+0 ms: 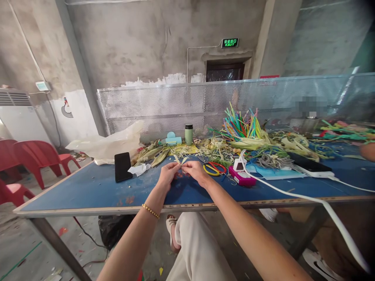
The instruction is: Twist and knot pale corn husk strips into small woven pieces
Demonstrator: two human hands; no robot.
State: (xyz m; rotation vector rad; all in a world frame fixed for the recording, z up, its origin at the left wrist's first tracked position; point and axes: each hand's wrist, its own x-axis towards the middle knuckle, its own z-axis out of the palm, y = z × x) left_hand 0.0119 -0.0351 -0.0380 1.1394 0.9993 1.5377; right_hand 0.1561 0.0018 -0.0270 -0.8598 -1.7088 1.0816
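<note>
My left hand (170,173) and my right hand (195,171) meet above the blue table, fingertips almost touching. Both pinch a small pale strip (176,159), which looks like dried corn husk. Two narrow ends of it stick up from between my fingers; the rest is hidden by them. To the right of my right hand lie scissors (215,168) with red and yellow handles. A crumpled white tissue (139,169) and a black phone (123,167) are left of my left hand. Behind my hands are loose corn husks (155,155).
A green bottle (189,135) stands at the back among husk scraps. Coloured pipe cleaners (241,125) rise in a bundle behind a magenta box (242,177) and a white charger (238,164). A white cable (293,197) crosses the table's front edge. Another person's hand (367,151) shows at the right.
</note>
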